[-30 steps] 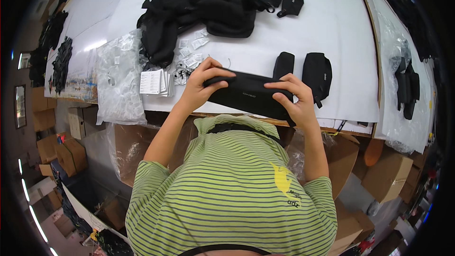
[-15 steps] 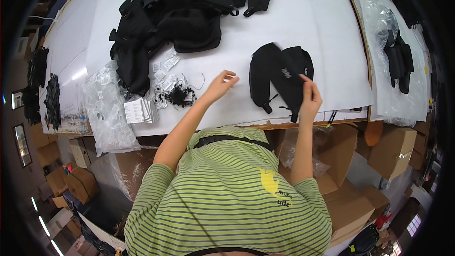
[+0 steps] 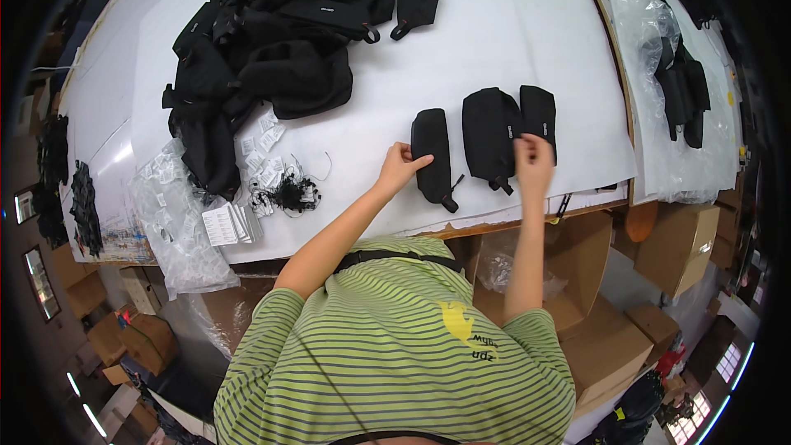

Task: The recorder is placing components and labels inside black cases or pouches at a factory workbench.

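Observation:
Three small black pouches lie side by side near the front edge of the white table. My left hand rests against the left side of the leftmost pouch, fingers curled on its edge. My right hand touches the lower ends of the middle pouch and the rightmost pouch. Neither hand lifts anything.
A heap of black bags fills the far left of the table. Small white tags and a black cord tangle lie left of my left hand, beside clear plastic bags. More black items in plastic lie right. Cardboard boxes stand below.
The pouch I held in both hands a second ago now lies on the table beside the other two. The view has shifted, and my hands have spread onto the pouches.

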The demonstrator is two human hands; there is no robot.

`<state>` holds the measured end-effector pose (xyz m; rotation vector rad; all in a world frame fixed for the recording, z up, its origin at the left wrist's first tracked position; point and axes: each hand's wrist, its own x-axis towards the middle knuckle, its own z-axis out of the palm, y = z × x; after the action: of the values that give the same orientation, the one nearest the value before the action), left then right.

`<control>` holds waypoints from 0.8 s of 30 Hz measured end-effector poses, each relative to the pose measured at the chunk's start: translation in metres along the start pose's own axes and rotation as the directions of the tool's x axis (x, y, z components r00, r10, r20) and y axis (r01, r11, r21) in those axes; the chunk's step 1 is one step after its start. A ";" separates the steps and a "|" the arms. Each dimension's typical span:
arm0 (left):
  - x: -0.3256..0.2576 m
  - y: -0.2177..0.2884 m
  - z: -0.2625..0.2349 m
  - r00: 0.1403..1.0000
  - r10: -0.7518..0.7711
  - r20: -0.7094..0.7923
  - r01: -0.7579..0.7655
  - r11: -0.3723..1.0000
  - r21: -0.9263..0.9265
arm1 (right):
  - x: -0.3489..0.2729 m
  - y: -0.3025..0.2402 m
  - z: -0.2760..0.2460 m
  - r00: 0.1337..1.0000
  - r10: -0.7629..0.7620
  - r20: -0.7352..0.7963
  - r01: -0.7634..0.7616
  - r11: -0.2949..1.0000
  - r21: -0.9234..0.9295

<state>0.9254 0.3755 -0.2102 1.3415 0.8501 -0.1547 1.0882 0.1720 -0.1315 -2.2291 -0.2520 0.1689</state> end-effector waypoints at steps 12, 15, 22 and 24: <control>-0.027 0.052 0.005 0.948 0.251 -0.194 -0.199 0.947 0.252 | -0.032 -0.027 0.045 0.986 -0.127 0.112 0.132 0.990 -0.045; -0.024 0.053 0.010 0.977 0.192 -0.089 -0.180 0.975 0.131 | -0.045 -0.031 0.057 0.921 -0.128 0.368 0.084 0.987 0.134; -0.038 0.071 0.015 0.868 0.494 -0.047 -0.408 0.765 0.498 | -0.034 -0.009 0.058 0.885 -0.245 0.396 0.239 0.969 0.066; -0.035 0.070 0.021 0.849 0.529 -0.019 -0.430 0.710 0.558 | -0.024 -0.008 0.053 0.931 -0.267 0.249 0.298 0.950 -0.094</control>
<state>0.9492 0.3632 -0.1334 2.1016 0.5837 0.1612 1.0531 0.2114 -0.1567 -2.2713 -0.7286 0.2640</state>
